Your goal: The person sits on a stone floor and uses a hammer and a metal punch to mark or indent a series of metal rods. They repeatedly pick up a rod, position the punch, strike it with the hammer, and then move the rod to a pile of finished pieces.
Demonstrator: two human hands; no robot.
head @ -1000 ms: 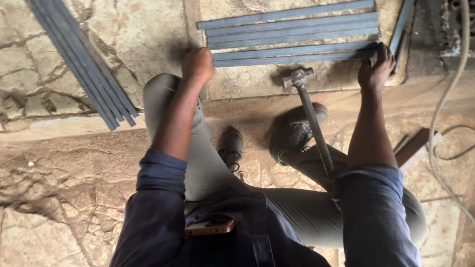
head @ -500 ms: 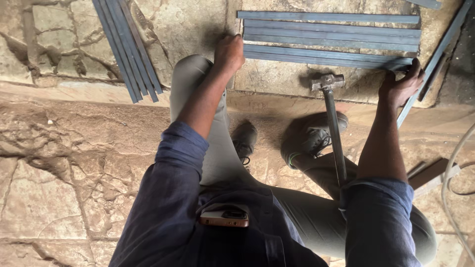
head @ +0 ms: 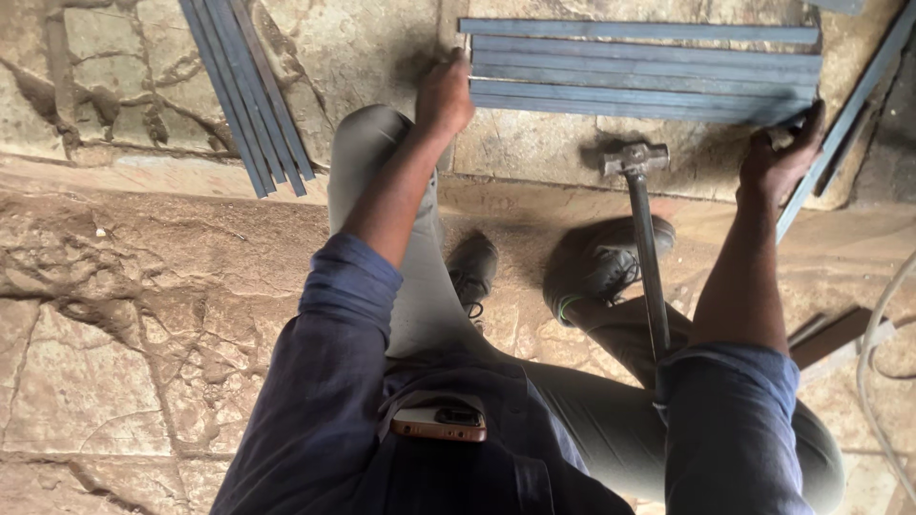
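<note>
Head view: left hand point(head: 445, 95) and right hand point(head: 778, 157), each grip clamped on the steel bars point(head: 644, 72).

You're over a cracked stone floor point(head: 114, 315), rough and tan. A raised stone slab point(head: 363, 48) runs across the top. Light is dim and warm.

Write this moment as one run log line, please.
left hand and right hand: at ends of flat grey metal bars | metal hammer: untouched

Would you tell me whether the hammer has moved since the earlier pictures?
No. The hammer keeps its head just below the flat bars, beside the shoe; only the camera shifted.
</note>
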